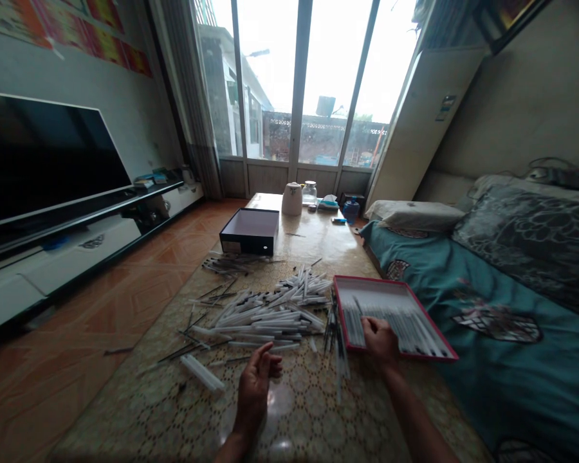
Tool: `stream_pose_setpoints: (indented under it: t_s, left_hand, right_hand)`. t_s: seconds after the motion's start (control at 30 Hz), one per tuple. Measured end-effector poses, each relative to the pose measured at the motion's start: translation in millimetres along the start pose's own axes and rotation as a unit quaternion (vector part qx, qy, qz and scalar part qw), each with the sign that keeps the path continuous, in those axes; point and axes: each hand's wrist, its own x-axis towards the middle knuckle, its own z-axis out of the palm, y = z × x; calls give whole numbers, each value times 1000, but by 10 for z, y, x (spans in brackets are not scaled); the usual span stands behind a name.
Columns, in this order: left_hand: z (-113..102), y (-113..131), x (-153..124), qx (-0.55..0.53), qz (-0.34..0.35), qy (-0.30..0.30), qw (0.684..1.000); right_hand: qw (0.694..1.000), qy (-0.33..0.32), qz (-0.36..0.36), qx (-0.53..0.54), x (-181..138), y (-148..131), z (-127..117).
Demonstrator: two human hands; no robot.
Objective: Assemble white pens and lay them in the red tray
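My right hand is closed over the near side of a shallow red-rimmed box. A slim, dark-tipped pen sticks up from its fingers. Many similar pens lie side by side in that box. My left hand hovers over the near table, its fingers loosely bent and apart, with nothing visible in them. Just beyond it spreads a heap of white pen tubes. Thin dark rods, perhaps pen refills, lie between the heap and the red-rimmed box. A small row of white tubes lies left of my left hand.
A black box with a pale inside stands farther back on the patterned table. Behind it are a light kettle, a glass jar and a tissue pack. A teal-covered sofa runs along the right side.
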Motion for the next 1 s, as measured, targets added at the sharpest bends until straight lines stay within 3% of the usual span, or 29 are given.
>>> stream_pose_setpoints:
  t_s: [0.13, 0.43, 0.63, 0.77, 0.87, 0.93, 1.0]
  left_hand:
    - [-1, -12, 12, 0, -3, 2, 1000]
    - [-15, -58, 11, 9, 10, -14, 1000]
    - [8, -70, 11, 34, 1, -14, 999]
    - [22, 80, 16, 97, 8, -93, 991]
    - [22, 217, 125, 227, 110, -136, 958]
    - [22, 254, 248, 354, 194, -137, 904]
    - [25, 233, 369, 478, 225, -120, 840]
  right_hand:
    - [997, -27, 26, -74, 175, 168, 54]
    - [997, -26, -1, -70, 168, 62, 201]
    - [997, 11, -77, -21, -44, -108, 231]
    - [977, 33, -207, 50, -434, -274, 410]
    - [966, 38, -250, 47, -698, -327, 640]
    - [970, 45, -240, 18, -794, -320, 809]
    - [972, 51, -230, -2, -809, -294, 966]
